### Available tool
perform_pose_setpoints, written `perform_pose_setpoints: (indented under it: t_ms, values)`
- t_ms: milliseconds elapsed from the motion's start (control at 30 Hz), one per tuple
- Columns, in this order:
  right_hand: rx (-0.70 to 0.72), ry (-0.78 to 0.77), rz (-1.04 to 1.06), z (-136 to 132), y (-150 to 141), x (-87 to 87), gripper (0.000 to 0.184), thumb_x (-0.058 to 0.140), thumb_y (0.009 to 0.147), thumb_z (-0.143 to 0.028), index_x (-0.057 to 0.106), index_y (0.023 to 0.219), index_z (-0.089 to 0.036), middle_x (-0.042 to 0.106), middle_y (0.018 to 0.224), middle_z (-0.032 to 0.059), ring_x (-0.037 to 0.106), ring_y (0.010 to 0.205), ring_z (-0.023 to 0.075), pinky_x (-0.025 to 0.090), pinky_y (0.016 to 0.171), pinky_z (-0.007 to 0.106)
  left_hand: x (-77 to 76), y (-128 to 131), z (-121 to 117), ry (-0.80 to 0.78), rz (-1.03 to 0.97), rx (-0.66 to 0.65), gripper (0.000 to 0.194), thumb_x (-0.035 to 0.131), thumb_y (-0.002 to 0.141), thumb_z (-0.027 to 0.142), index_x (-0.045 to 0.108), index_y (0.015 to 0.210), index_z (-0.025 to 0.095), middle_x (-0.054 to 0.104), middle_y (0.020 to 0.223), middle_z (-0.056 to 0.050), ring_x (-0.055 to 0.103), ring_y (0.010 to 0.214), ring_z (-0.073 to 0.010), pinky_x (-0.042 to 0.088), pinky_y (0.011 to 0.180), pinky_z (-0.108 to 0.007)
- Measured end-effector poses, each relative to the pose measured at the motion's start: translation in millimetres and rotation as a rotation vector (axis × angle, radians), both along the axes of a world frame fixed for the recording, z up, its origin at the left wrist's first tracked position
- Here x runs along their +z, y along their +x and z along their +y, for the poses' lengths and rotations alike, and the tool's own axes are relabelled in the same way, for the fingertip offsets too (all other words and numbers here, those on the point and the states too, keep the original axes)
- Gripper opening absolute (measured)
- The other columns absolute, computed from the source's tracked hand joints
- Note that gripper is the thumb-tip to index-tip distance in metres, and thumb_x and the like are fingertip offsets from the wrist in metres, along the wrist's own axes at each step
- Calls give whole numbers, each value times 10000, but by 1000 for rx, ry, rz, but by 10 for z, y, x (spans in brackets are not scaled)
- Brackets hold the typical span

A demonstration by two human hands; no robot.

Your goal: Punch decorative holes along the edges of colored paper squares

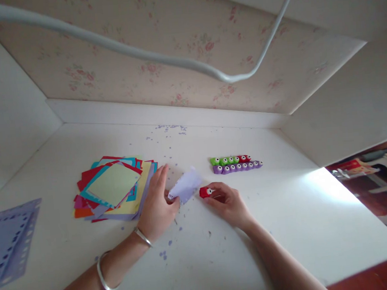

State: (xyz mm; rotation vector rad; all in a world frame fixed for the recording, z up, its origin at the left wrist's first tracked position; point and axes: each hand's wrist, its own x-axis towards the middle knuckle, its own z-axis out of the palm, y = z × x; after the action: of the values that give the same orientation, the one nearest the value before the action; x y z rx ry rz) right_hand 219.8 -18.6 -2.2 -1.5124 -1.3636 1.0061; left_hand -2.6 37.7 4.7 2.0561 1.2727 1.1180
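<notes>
My left hand (159, 199), with silver bangles at its wrist, pinches the left edge of a small lilac sheet of paper (186, 184). A few punched holes show along that edge. Between the thumb and fingertips of my right hand (227, 201) is a small red craft punch (204, 192) with a white, eye-like button. The punch is just right of the paper, and a narrow gap seems to part them. Beyond my right hand, two rows of similar punches (237, 167) stand side by side, purple in front, green and red behind.
A fanned pile of coloured paper (114, 184) lies left of my left hand. Larger lilac sheets with punched borders (10, 242) lie at the far left. Tiny lilac paper bits (164, 255) are scattered over the white table (287, 227). A grey cable (122, 50) hangs across the top.
</notes>
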Motion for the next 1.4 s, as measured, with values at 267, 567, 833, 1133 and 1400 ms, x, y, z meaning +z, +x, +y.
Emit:
perform_pose_setpoints:
  t_ms: [267,567,833,1133,1400]
  values:
    - [20,62,-71,1,-9,41,262,683,789,-335,632,1009,-202,690,758,22,620,597,134,519,546,269,129,25,42,-434,15,-168,194,558,848,344,681,909,207,716,837,-15,700,722,-184,579,654,-267]
    - [-19,67,25,17,-16,42,292,689,785,-333,640,1052,-224,704,934,66,670,777,187,564,632,319,184,86,-25,-663,-231,-48,362,511,869,495,538,1035,176,707,719,-25,664,484,-166,454,319,-194]
    - [-51,55,51,30,-44,67,288,694,775,-311,636,1043,-222,717,917,61,665,737,175,557,594,298,176,161,-112,-680,-396,-48,343,579,827,467,585,968,154,731,842,-62,713,622,-190,553,445,-235]
    - [-51,117,-17,22,-25,-5,270,685,785,-301,650,1048,-249,690,1051,62,671,812,179,582,659,327,191,125,-92,-722,-349,-36,308,582,826,460,601,862,155,692,607,-9,669,481,-166,516,393,-214]
    - [-42,135,-23,18,-49,-10,251,680,795,-305,651,1035,-238,676,1060,75,669,826,189,591,664,332,140,116,-115,-680,-317,-71,317,564,846,464,611,953,168,727,769,-34,707,580,-185,561,460,-232]
